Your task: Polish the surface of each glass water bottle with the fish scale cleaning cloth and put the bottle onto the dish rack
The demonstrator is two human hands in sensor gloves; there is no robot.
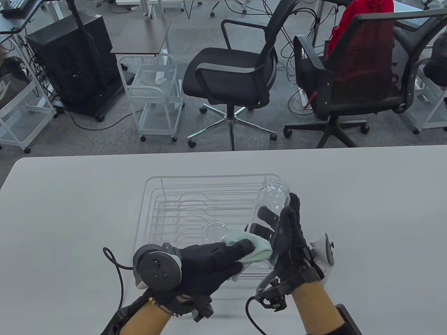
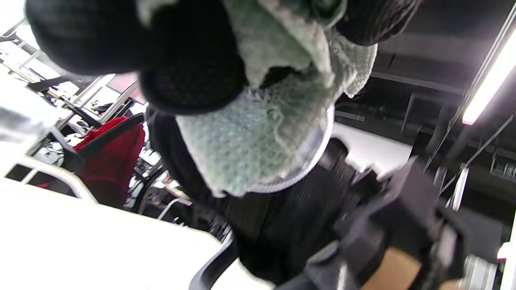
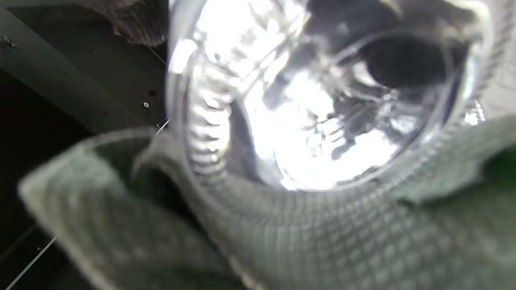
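Observation:
My right hand point(image 1: 284, 226) grips a clear glass bottle point(image 1: 270, 199) above the right part of the white wire dish rack point(image 1: 164, 195), the bottle's mouth pointing away from me. With my left hand point(image 1: 216, 260) I hold a pale green cleaning cloth point(image 1: 256, 249) against the bottle's base end. In the left wrist view the cloth point(image 2: 258, 149) is bunched under my gloved fingers point(image 2: 193, 76). The right wrist view fills with the bottle's round bottom point(image 3: 322, 100) and the cloth point(image 3: 322, 241) wrapped below it. A second glass bottle point(image 1: 216, 232) lies in the rack, seen end-on.
The grey table point(image 1: 70, 209) stretches to both sides of the rack. Two black office chairs point(image 1: 237, 73) and white carts point(image 1: 157, 94) stand on the floor beyond the far edge. Glove cables point(image 1: 118, 275) trail by my wrists.

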